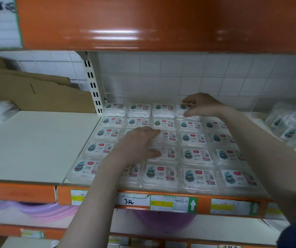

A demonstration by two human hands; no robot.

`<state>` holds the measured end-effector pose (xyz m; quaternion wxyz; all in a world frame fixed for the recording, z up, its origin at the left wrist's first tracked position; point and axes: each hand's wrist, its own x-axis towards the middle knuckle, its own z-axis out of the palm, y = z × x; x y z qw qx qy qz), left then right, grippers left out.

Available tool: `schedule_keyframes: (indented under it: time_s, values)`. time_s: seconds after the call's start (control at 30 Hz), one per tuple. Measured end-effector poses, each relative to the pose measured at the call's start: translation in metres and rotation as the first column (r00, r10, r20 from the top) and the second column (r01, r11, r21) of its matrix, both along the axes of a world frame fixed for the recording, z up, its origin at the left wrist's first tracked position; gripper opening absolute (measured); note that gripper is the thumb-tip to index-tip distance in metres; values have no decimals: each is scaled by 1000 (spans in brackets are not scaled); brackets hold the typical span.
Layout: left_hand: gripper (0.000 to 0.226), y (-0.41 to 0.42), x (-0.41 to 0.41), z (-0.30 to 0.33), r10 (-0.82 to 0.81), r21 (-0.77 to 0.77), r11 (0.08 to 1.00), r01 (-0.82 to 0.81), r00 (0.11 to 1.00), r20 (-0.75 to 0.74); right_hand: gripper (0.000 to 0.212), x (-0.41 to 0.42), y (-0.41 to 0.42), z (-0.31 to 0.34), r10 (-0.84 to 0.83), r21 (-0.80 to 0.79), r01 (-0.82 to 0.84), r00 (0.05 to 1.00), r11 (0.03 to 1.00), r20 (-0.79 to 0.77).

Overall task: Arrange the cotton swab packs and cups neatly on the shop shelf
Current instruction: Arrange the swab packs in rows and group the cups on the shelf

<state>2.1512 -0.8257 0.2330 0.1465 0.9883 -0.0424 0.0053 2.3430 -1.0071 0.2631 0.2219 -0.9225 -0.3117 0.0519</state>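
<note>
Here, quick notes:
Shelf [36, 145]: cream board w/ orange front edge, price tags along it.
Cotton swab packs [195, 154]: clear packs lay flat in a grid of rows on shelf's right section, labels up.
Left hand [140, 144]: lay palm-down on packs mid-grid, fingers relaxed, slightly bent, gripping nothing.
Right hand [201, 104]: at back row, thumb + fingers curled round rear pack [186, 110].
Loose packs [290, 126]: heaped at far right, blurred.
Cardboard [36, 90]: leaned at back left.
</note>
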Motion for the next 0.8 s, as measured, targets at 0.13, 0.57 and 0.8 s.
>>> schedule_keyframes:
  time_s: [0.13,0.57,0.8]
  values:
    - [72,-1,0,1,-7,4,1000,7,1000,0,64,7,3,-2,-1,3,1,1000,1000,-24]
    - [72,1,1,3,-24,-12,1000,24,1000,-2,63,15,-4,1,14,-62,-14,1000,998,-6]
    - [71,0,-1,5,-29,-8,1000,28,1000,-9,59,17,-5,-3,20,-61,-24,998,998,-60]
